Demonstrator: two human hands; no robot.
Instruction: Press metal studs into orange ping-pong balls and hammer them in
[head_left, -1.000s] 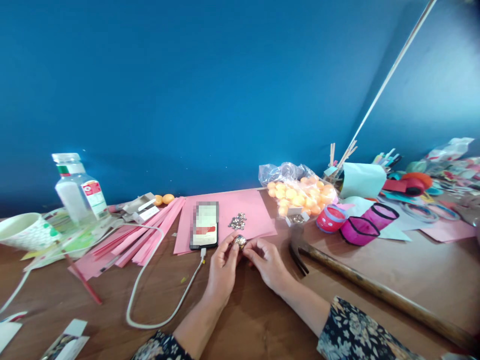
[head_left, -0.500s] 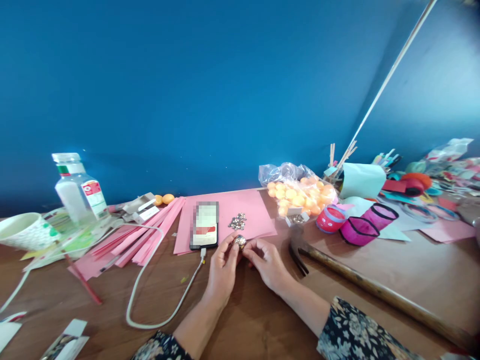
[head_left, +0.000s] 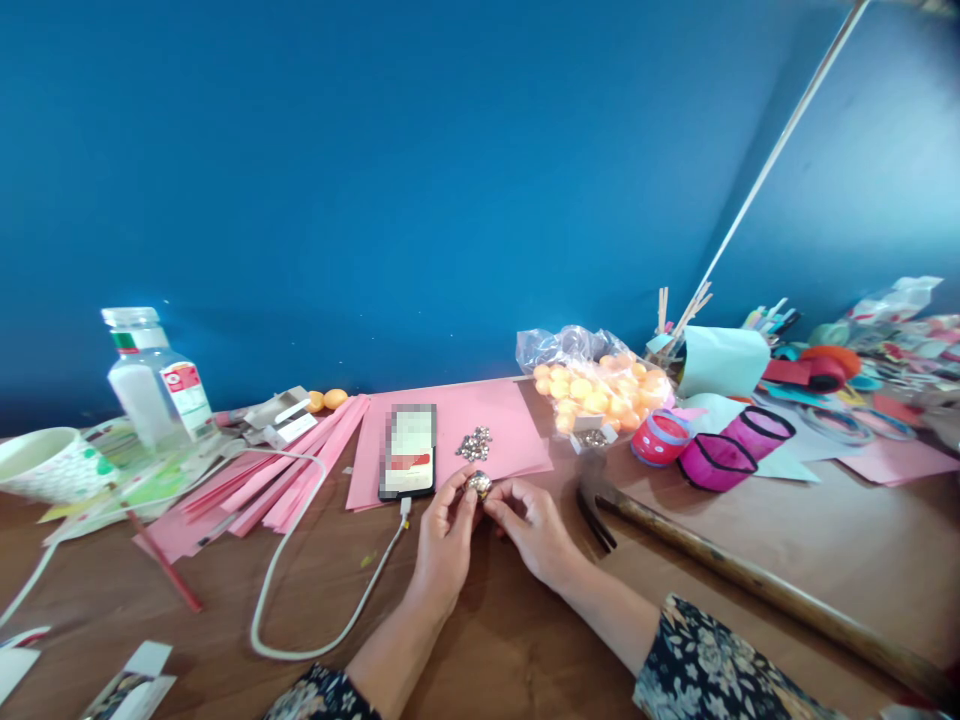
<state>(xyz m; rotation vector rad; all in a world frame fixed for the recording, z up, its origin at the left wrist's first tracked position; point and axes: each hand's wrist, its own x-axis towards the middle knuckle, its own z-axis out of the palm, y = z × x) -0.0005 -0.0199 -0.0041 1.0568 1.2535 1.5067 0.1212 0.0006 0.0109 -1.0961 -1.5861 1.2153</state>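
Note:
A small ball studded with shiny metal pieces is held between the thumb and fingers of my left hand, just in front of the pink paper. My right hand is closed in a pinch, its fingertips at the ball's lower right side. Whatever lies between those fingertips is too small to make out. Beyond the ball, a loose pile of small shiny metal pieces, which look like thumbtacks, rests on the pink paper sheets. A phone lies to the left of the pile.
A white cable loops from the phone across the brown table. Right of my hands lies a claw hammer. Behind it are a bag of orange balls, a small open box and pink cups. Pink strips and a bottle stand left.
Hardly anything differs. The view has shifted very slightly, and both hands keep the same hold at the ball.

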